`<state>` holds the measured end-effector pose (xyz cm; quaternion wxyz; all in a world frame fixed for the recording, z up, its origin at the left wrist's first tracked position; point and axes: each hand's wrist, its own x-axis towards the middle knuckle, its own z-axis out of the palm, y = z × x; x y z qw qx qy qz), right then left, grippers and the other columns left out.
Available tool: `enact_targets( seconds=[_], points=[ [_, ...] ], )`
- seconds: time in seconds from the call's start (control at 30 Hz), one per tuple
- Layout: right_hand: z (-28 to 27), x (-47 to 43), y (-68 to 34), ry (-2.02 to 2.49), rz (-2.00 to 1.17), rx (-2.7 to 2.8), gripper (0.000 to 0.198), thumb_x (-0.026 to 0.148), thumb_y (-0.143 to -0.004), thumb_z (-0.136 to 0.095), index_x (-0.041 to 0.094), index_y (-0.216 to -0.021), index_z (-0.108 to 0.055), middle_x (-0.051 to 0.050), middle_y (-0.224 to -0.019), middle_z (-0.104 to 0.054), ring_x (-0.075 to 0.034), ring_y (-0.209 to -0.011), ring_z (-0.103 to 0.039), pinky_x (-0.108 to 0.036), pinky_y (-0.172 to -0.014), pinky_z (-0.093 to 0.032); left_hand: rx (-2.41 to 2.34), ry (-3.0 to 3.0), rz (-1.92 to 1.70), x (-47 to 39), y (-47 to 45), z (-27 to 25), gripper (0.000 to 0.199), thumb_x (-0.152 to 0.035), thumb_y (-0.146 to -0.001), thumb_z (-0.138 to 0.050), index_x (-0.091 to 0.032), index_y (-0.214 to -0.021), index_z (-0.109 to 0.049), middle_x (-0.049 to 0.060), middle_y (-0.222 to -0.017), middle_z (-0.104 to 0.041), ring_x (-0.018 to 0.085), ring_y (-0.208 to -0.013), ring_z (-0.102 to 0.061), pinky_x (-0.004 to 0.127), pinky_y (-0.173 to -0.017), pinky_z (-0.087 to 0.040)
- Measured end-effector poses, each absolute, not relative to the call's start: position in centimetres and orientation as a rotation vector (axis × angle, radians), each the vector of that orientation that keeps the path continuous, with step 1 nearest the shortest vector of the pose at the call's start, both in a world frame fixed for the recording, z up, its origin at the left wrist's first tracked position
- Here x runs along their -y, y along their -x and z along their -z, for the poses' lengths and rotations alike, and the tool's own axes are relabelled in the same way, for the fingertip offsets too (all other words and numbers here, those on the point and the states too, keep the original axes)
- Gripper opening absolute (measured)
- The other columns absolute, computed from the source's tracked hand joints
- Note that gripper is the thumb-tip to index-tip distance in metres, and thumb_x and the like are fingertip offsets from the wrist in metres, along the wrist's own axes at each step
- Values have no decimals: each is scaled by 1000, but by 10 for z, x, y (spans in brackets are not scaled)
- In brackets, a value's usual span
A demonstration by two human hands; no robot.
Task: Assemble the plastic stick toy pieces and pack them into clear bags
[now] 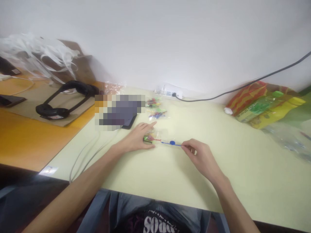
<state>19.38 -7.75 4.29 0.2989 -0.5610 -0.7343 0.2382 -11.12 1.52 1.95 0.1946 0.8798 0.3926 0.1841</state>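
My right hand [198,153] pinches one end of a thin blue plastic stick with a round disc [172,142] partway along it. The stick's far end points left, close to a red piece [156,140] at a small clear bag [159,134]. My left hand [138,137] is beside that bag, fingers spread, with the thumb and forefinger on either side of its red and green contents [147,139]. Whether the left fingers press on the bag cannot be seen clearly. Two more small clear bags of coloured pieces, one upper [153,103] and one lower [157,114], lie farther back.
A dark tablet-like device [128,122], partly pixelated, lies left of the bags, with cables [85,155] nearby. Behind are a power strip [170,91] and a black cord [211,98]. Bottles [261,105] and packaging stand right. A black headset-like frame [70,97] lies left.
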Motion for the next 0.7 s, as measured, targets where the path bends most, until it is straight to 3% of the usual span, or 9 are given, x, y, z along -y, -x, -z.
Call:
enact_targets(
  seconds=[0.43,0.7],
  points=[
    [-31,33,-169,1393,-390,2096,16,20,-97,-58,21,-91,-72,-3,-83,-67,-18,-74,-62,-32,-70,-45,-1096,-2426,-538,-14,110,-22,98,-47,-79,-81,-28,-161,-30,10,-139,-58,32,-131,-49,47,-113,-41],
    [3,-3,-141,1221,-321,2116,13,27,-95,-68,27,-95,-80,-11,-116,-60,-27,-103,-53,-46,-93,-49,-1110,-2421,-523,-13,109,-23,99,-48,-78,-81,-29,-161,-30,10,-136,-59,32,-130,-51,47,-112,-42]
  ],
)
